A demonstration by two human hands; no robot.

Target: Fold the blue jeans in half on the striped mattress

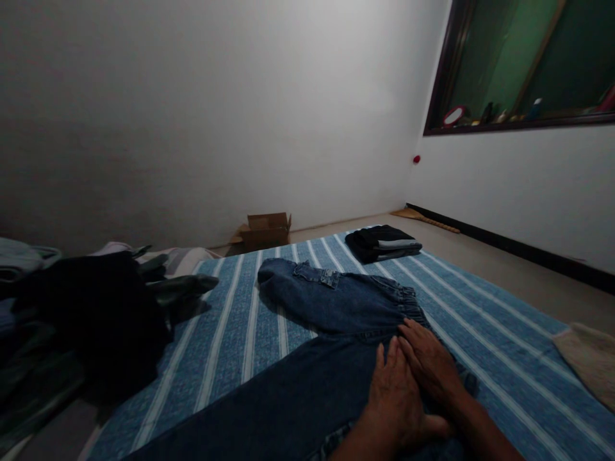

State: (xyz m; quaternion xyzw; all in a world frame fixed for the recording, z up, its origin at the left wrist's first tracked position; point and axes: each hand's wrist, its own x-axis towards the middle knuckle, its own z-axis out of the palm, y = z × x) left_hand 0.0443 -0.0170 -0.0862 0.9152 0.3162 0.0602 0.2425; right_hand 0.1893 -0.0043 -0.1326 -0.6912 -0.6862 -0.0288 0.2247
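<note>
The jeans point(331, 358) are dark blue. The bedsheet point(230, 320) is blue and has white stripes. The folded clothes point(375, 245) are black with grey. The box point(266, 237) is brown, the wall point(240, 96) white.

"Denim at five o'clock! Those jeans point(336, 307) looked matt and sturdy, and the waistband point(410, 301), nearer four, was all gathered puckers!"

"And there, at seven, came the striped sheet point(230, 349), woven cloth with a flecked, dull face."

"Close in at nine, the box point(266, 238) was plain cardboard, matt right across!"

"Three o'clock had the folded dark garment point(383, 243), soft-looking cloth. Twelve? A wall point(288, 115), flat-finished and mostly smooth."

"Then two o'clock: the window pane point(521, 57) looked smooth and glassy, its frame point(519, 125) faintly glossy!"

"Out wide at four, the beige fabric point(589, 362) looked rough, while the black cloth point(106, 314) at eight was lightless matt, its weave too dark to read."
</note>
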